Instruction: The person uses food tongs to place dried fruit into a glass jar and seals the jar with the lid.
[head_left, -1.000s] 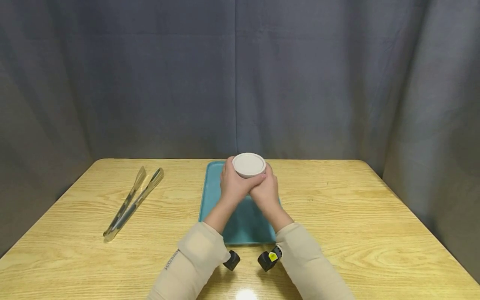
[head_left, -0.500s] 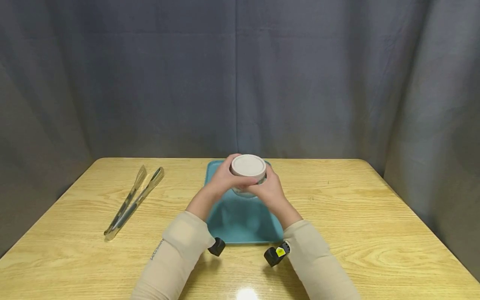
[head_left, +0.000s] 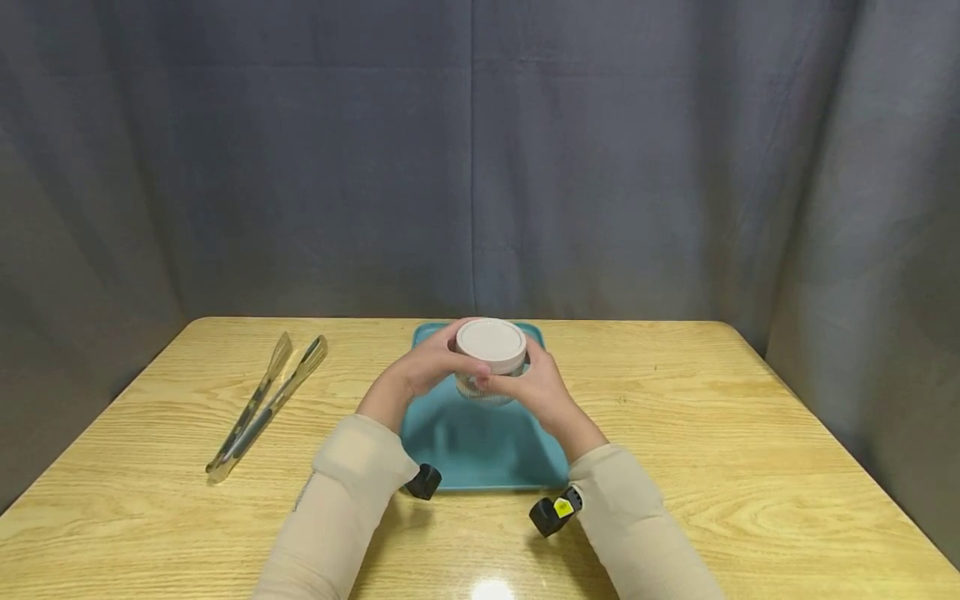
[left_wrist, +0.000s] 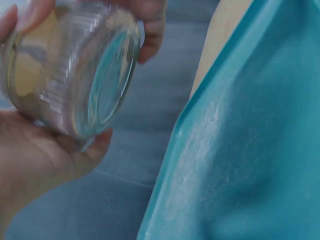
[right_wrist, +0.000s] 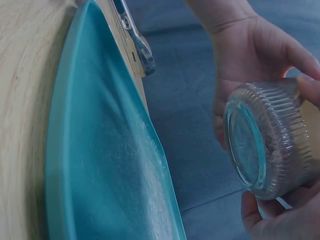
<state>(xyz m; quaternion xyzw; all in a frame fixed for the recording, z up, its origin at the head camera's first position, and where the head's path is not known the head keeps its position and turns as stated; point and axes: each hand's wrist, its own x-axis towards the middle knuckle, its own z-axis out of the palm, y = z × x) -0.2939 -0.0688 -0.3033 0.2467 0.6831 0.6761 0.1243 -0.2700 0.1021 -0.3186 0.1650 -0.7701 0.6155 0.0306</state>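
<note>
Both hands hold a ribbed clear glass jar (right_wrist: 280, 135) with a pale round lid (head_left: 491, 340) above the teal tray (head_left: 480, 454). My left hand (head_left: 431, 362) grips it from the left, thumb across the near side just under the lid. From the right, my right hand (head_left: 542, 385) curls round it, its thumb meeting the left thumb at the front. The jar's round base shows bare in both wrist views, clear of the tray. In the head view the lid hides most of the left fingers. Something pale yellowish shows through the glass near the lid.
Metal tongs (head_left: 262, 412) lie spread on the wooden table (head_left: 712, 450) left of the tray. A grey curtain (head_left: 360, 183) hangs behind the table and along both sides. Black wrist cameras (head_left: 551, 515) sit under the sleeves, low over the table's near part.
The jar has come slightly nearer and lower, and more of its glass body shows. My left hand and forearm have swung out to the left; the right forearm has shifted a little rightward.
</note>
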